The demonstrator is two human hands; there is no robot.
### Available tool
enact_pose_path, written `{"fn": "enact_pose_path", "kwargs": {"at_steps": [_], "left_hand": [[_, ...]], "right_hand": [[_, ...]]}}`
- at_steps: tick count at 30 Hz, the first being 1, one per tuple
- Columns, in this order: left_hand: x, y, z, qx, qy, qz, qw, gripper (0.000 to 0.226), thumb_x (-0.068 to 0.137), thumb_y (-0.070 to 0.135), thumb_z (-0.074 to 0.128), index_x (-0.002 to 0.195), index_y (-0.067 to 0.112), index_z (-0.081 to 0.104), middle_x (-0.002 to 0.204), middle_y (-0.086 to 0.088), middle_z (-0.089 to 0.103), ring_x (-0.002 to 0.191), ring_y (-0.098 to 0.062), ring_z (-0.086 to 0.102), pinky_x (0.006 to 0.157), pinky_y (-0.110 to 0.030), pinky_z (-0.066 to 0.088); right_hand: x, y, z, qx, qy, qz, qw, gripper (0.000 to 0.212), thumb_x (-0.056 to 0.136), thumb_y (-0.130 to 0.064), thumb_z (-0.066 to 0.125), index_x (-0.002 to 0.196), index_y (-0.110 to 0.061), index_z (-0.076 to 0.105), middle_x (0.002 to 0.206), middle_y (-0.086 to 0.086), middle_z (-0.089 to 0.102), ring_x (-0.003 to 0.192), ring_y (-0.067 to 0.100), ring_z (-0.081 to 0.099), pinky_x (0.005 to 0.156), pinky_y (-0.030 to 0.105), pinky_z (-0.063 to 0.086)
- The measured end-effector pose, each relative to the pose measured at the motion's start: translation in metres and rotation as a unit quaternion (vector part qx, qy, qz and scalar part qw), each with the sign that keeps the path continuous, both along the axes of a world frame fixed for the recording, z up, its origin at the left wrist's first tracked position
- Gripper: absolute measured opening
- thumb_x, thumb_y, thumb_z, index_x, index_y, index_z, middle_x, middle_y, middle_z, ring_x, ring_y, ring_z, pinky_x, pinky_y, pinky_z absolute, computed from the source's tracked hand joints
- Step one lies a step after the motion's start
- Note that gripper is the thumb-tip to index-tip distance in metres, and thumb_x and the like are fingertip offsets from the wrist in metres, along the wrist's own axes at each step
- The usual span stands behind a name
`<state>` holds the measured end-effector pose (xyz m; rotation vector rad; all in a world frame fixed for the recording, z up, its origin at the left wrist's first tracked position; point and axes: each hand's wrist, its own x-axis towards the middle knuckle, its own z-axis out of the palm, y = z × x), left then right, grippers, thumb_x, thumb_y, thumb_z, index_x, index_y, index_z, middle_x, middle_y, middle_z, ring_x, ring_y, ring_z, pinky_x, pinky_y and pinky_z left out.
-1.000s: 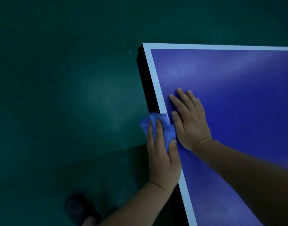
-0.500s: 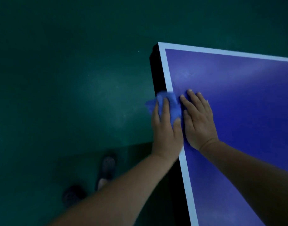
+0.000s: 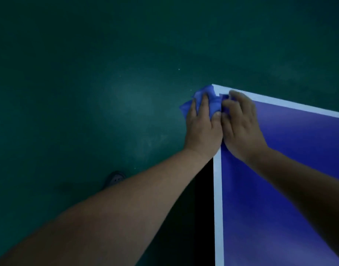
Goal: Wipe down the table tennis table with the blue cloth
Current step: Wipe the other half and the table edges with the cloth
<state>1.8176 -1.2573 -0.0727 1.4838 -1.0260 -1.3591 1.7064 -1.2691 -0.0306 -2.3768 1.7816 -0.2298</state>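
Left hand grips bunched blue cloth (axis unclear); right hand flat on table.

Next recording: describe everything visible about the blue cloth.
The blue cloth is a soft, crumpled rag, bunched over the far corner of the table, covering part of the white border and hanging off the side. The left hand grips it from above, folds poking between its fingers; the right hand touches its inner edge.
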Motion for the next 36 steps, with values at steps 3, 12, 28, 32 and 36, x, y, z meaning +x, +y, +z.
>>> {"fn": "enact_pose_path", "kwargs": {"at_steps": [3,12,28,32,36], "left_hand": [[-0.003,0.015,0.001,-0.017,-0.011,0.013,1.000,0.060,0.104,0.045,0.032,0.160,0.028,0.016,0.168,0.000,0.014,0.153,-0.016,0.012,0.125,-0.034,0.014],[-0.007,0.056,0.004,-0.033,-0.036,0.028,0.998,0.048,0.102,0.065,0.014,0.150,0.060,0.015,0.157,0.020,0.012,0.144,-0.008,0.024,0.120,-0.033,0.025],[0.031,-0.003,-0.023,-0.053,-0.033,0.061,0.996,0.045,0.105,0.041,0.035,0.146,0.026,0.048,0.116,-0.011,0.048,0.100,-0.018,0.056,0.096,-0.016,0.043],[0.041,-0.008,-0.068,0.021,-0.069,0.045,0.996,0.059,0.100,0.050,0.033,0.122,0.010,0.070,0.101,-0.014,0.053,0.089,-0.027,0.059,0.089,-0.032,0.047],[0.059,-0.011,-0.049,-0.021,-0.053,0.118,0.991,0.044,0.098,0.034,0.046,0.131,0.014,0.066,0.108,-0.005,0.048,0.096,-0.013,0.052,0.092,-0.009,0.040]], "right_hand": [[0.006,-0.018,-0.011,-0.001,-0.046,-0.076,0.996,0.043,0.103,-0.028,0.032,0.138,-0.010,0.052,0.155,0.013,0.038,0.147,0.028,0.028,0.123,0.042,0.021],[-0.001,-0.015,-0.011,-0.010,-0.050,-0.044,0.998,0.042,0.102,-0.022,0.037,0.136,-0.002,0.051,0.153,0.017,0.040,0.147,0.036,0.030,0.120,0.051,0.024],[0.004,-0.017,-0.009,-0.008,-0.036,-0.034,0.999,0.043,0.099,-0.019,0.037,0.135,0.003,0.049,0.152,0.024,0.038,0.146,0.040,0.029,0.118,0.058,0.024],[0.005,-0.016,-0.010,-0.003,-0.044,-0.040,0.998,0.044,0.099,-0.019,0.037,0.135,0.004,0.049,0.152,0.023,0.038,0.146,0.039,0.029,0.118,0.058,0.025],[0.005,-0.016,-0.011,-0.011,-0.048,-0.038,0.998,0.043,0.099,-0.018,0.037,0.135,0.003,0.048,0.151,0.023,0.038,0.146,0.039,0.029,0.117,0.059,0.025]]}}
